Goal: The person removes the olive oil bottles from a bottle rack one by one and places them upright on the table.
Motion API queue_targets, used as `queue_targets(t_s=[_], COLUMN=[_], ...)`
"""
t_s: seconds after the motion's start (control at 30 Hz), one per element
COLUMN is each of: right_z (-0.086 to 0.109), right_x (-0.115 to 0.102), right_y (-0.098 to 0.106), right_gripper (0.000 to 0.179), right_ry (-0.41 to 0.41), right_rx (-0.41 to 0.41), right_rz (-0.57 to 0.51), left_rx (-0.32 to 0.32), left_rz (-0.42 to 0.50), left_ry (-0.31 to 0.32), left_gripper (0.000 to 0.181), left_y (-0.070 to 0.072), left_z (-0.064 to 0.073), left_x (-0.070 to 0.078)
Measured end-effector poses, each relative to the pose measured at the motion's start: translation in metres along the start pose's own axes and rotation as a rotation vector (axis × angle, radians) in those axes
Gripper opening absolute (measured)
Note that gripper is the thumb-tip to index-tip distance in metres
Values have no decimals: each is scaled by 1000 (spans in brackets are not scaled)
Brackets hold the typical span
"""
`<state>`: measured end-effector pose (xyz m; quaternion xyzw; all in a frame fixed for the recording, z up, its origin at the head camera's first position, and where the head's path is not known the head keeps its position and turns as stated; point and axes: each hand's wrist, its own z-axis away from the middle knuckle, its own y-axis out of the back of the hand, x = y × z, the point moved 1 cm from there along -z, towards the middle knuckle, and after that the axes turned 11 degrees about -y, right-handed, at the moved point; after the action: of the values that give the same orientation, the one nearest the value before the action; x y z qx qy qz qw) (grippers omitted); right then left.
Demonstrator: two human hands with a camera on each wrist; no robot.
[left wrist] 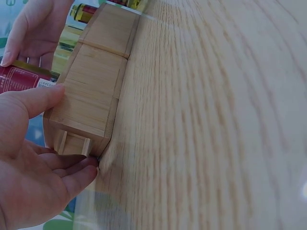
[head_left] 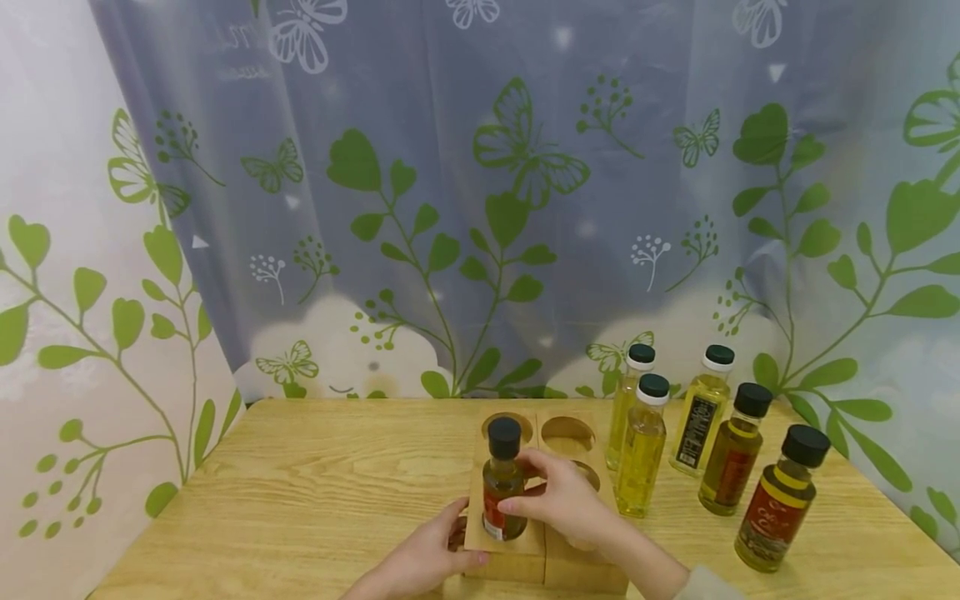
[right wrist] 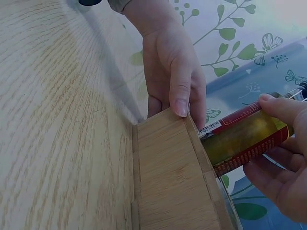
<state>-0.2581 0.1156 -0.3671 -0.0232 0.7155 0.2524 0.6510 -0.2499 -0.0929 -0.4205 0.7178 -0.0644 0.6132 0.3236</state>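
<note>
My right hand (head_left: 566, 504) holds a glass bottle of olive oil (head_left: 495, 477) with a black cap and a red label, thumb on one side and fingers on the other. The bottle stands upright at the front left hole of a wooden bottle holder (head_left: 517, 568); how deep its base sits is hidden. My left hand (head_left: 427, 550) grips the holder's left end. In the left wrist view its thumb lies on the holder's front face (left wrist: 86, 91), with the fingers by the slotted end. The right wrist view shows the bottle's barcode (right wrist: 210, 128) close to the holder's rim.
Right of the holder stand several bottles: pale yellow oil with green caps, such as the near one (head_left: 642, 458), and darker red-labelled ones, such as the front bottle (head_left: 776, 517). Another round hole (head_left: 567, 435) shows at the holder's back right. A patterned curtain (head_left: 420, 208) hangs behind the wooden table (head_left: 315, 467).
</note>
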Motion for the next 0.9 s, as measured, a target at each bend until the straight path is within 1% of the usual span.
queue_targets(t_s=[0.1,0.23,0.33,0.4,0.47,0.63,0.77,0.9], right_z=[0,-1,-1,0,2,5,10,13], right_x=[-2,-7,-11,-15,-20,-30,-36,-38], right_y=[2,8,12,15,18,29,39,48], right_gripper=[50,49,45,43,42,49,50,50], right_ry=[8,34,48,49,38,17,9,-20], right_rx=[35,93,119,135,138,140,168,194], right_rz=[48,148,175,174,147,88,89,88], left_rx=[-2,0,3,3,1,-2,-2,0], left_rz=[4,-4,-5,0,5,6,4,-2], left_ry=[3,-3,-4,-3,2,-3,-16,-11], left_gripper=[90,88,88,89,90,90,90,90], left_y=[0,0,0,0,-1,-1,-2,-1], left_z=[0,-1,-2,-2,-2,-1,-1,1], left_x=[0,-1,-1,-2,-2,-1,0,1])
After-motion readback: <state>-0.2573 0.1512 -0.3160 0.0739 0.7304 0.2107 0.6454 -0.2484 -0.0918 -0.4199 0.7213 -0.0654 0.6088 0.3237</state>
